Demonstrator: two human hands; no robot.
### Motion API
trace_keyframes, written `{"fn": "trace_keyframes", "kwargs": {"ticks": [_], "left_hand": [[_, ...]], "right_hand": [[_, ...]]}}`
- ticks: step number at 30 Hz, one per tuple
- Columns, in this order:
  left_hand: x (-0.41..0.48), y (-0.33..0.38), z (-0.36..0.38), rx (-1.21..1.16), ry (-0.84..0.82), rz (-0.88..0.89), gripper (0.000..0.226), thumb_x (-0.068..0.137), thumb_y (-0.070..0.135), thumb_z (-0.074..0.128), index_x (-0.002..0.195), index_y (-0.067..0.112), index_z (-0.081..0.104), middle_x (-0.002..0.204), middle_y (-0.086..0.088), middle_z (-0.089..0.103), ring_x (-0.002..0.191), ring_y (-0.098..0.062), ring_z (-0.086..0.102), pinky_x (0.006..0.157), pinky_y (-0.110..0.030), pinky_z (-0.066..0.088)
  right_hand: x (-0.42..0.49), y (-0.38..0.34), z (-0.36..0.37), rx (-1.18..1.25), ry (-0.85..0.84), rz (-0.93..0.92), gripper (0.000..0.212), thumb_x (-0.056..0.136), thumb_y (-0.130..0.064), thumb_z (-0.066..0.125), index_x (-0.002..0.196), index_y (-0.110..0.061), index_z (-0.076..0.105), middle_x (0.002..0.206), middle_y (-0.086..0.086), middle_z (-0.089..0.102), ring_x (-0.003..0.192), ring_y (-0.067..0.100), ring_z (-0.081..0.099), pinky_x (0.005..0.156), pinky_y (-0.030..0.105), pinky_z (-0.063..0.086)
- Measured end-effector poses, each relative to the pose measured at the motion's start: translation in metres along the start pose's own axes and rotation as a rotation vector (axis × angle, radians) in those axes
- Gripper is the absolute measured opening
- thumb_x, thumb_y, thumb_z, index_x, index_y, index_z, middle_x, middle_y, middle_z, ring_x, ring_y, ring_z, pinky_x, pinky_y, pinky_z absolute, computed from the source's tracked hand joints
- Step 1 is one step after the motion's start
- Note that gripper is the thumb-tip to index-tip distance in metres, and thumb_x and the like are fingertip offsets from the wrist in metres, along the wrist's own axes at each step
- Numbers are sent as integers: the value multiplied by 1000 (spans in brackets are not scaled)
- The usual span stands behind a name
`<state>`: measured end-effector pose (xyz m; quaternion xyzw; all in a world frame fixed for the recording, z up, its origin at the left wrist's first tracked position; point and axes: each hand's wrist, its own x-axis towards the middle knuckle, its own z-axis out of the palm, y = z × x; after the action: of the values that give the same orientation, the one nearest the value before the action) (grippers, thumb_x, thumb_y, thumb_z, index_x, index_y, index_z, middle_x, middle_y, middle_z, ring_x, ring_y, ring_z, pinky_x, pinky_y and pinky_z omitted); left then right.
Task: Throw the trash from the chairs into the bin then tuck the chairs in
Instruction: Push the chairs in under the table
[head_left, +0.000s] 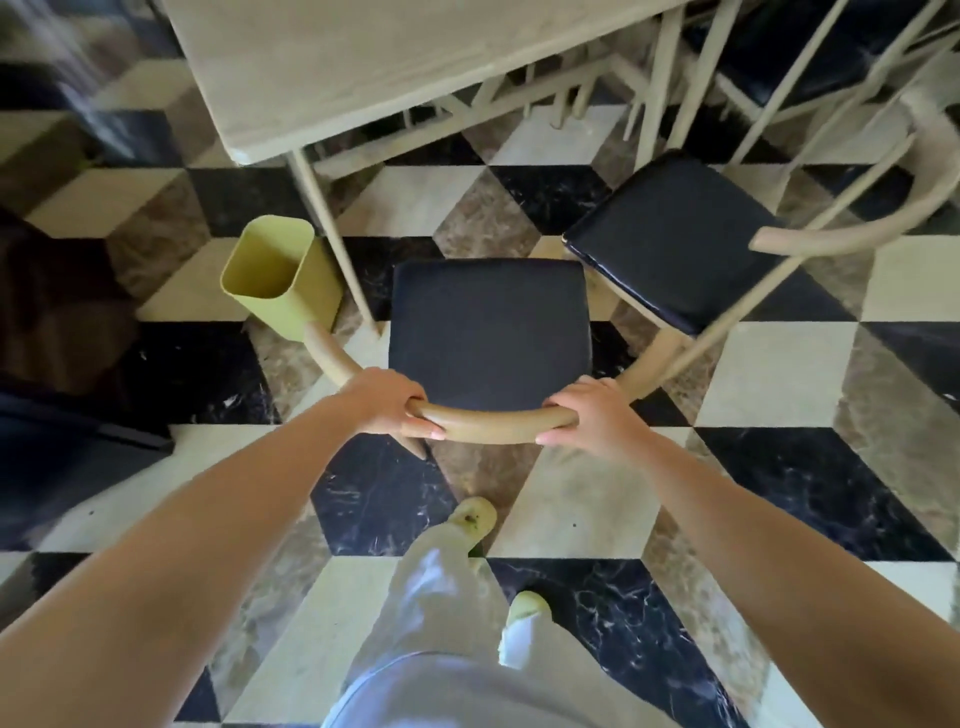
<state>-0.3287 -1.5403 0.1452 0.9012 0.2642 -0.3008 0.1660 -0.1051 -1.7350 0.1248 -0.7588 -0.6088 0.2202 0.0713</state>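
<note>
A wooden chair with a dark blue seat (488, 332) stands in front of me, its curved backrest rail (493, 423) nearest to me. My left hand (389, 405) grips the rail's left part and my right hand (587, 415) grips its right part. The seat is bare, with no trash on it. A yellow bin (275, 275) stands on the floor just left of the chair, beside the table leg (332, 239). A second chair with a dark seat (675, 239) stands to the right, turned at an angle, its seat also bare.
The pale wooden table (389, 67) fills the top, its near edge ahead of the chair seat. More chairs (810, 47) stand under it at top right. A dark seat (62, 431) lies at the left edge. My feet (472, 519) stand on the chequered marble floor.
</note>
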Motion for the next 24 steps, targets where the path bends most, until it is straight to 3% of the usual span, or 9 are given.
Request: {"fn": "trace_keyframes", "kwargs": {"ticks": [5,12,16,22,24], "left_hand": [[6,-1,-16,-83,-15,-49,58,72,71,61,107,25,68,99,7,70,94,-14,62,86,-33,52],[36,-9,-53,-60,-19,-68,71,65,81,58,105,24,70,99,4,71,90,-16,62,84,-34,54],[44,-12,-56,-82,-15,-79,70,66,80,58,109,25,69,101,7,70,91,-14,61,85,-32,53],[55,-20,-57,-145,-27,-120,66,64,77,62,107,27,70,97,9,71,91,-12,63,86,-34,55],[61,-25,-61,-165,-25,-132,64,65,75,63,107,27,72,97,8,72,91,-12,64,86,-34,55]], "right_hand": [[8,6,-6,23,78,-35,44,75,-54,70,102,-20,71,101,-6,71,101,19,56,83,28,26],[41,29,-40,78,74,-75,40,76,-53,70,102,-22,72,98,-8,70,98,16,55,84,28,23],[56,38,-43,104,61,-92,41,74,-53,71,102,-23,73,97,-8,71,97,16,54,85,28,25],[86,48,-38,92,30,-142,51,69,-64,56,100,-27,72,95,-12,70,97,15,54,83,27,22],[100,50,-40,87,27,-157,44,71,-60,62,99,-28,71,95,-14,69,97,14,53,84,27,22]]}}
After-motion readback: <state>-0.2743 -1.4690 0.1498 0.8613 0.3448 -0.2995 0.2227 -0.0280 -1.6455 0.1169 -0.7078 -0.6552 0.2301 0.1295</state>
